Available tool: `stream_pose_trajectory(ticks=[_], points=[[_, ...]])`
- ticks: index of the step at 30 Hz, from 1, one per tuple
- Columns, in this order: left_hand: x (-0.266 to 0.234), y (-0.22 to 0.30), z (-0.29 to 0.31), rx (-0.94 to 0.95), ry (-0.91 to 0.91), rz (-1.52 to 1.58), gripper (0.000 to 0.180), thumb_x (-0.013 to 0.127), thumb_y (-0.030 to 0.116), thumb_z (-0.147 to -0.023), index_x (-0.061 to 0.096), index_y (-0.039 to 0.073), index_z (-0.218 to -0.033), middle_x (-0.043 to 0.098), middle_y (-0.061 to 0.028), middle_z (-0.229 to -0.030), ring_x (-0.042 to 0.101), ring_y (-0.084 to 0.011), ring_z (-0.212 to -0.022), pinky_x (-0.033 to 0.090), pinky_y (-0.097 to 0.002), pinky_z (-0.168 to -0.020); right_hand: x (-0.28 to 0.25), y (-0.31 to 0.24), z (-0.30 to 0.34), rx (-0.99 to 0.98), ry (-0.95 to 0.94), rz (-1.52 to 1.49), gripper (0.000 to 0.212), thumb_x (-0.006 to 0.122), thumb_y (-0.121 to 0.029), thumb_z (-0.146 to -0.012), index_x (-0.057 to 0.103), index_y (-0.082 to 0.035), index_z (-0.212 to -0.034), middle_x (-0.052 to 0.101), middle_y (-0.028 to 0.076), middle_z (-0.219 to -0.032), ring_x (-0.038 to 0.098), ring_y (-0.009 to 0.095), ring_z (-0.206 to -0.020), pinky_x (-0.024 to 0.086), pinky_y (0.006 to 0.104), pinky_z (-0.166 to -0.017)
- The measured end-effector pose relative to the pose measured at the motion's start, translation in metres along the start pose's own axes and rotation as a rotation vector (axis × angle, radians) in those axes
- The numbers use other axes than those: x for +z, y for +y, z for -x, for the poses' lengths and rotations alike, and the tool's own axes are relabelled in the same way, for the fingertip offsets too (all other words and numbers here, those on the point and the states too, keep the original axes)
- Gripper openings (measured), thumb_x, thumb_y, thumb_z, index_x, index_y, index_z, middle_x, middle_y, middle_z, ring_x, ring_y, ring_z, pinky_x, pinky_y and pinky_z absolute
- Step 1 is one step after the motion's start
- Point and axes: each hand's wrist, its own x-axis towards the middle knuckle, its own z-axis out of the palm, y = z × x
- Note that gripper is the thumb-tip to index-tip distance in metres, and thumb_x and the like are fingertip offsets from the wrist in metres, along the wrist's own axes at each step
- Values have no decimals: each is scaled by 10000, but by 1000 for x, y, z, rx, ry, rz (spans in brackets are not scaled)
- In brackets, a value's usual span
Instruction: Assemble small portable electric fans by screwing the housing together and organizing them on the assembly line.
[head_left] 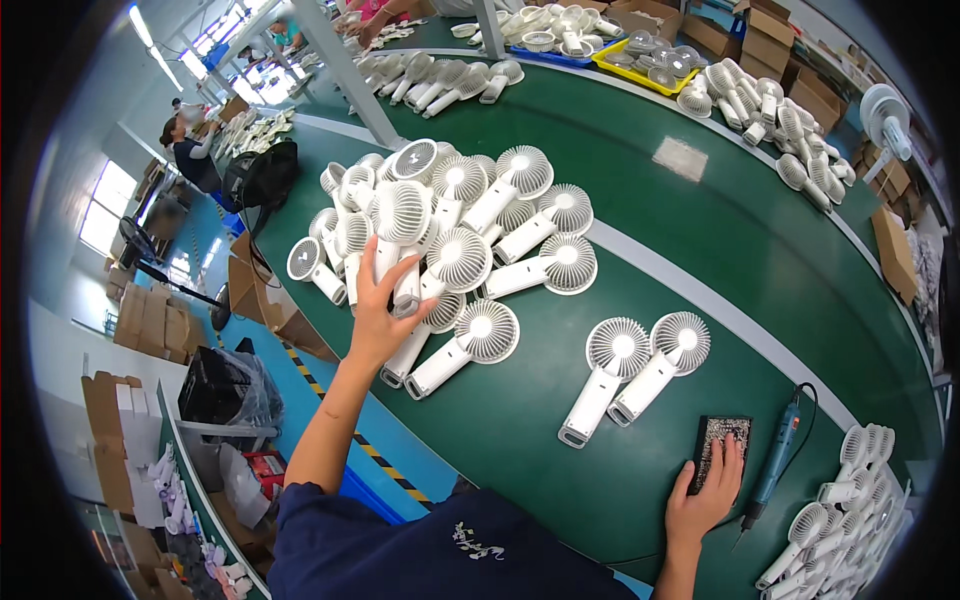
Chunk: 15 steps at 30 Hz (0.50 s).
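My left hand (376, 318) reaches into a heap of white handheld fans at left centre. Its fingers and thumb are around the handle of one handheld fan (401, 212), whose round grille points up. Other fans (487, 332) lie beside and under it. Over a small black tray (711, 433) of tiny metal pieces, perhaps screws, rests my right hand (706, 497), fingers stretched out across its right part. Whether the fingertips touch any piece cannot be made out. Two fans (618, 350) lie side by side between my hands, grilles away from me.
A blue electric screwdriver (776, 460) with a cord lies right of the tray. More fans (835, 520) are piled at the lower right. Across the green table (620, 165) are a yellow tray (615, 69) and more fans. A metal post (345, 75) rises beyond the heap.
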Motion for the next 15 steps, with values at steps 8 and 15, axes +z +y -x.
stream_pose_trajectory(ticks=[8, 15], points=[[3, -17, 14, -134, -44, 179, 909, 886, 455, -712, 500, 184, -1488, 195, -306, -1616, 274, -443, -1489, 293, -506, -1181, 1, 1, 0, 7, 3, 8, 446, 598, -133, -898, 584, 27, -1314, 540, 190, -1448, 463, 400, -1375, 316, 510, -1169], [3, -23, 22, -125, -20, 157, 912, 806, 504, -754, 456, 150, -1518, 195, -268, -1646, 250, -415, -1516, 244, -502, -1203, 0, 1, 0, 18, -6, 19, 447, 601, -138, -899, 584, 22, -1316, 543, 184, -1448, 463, 395, -1377, 318, 508, -1166]])
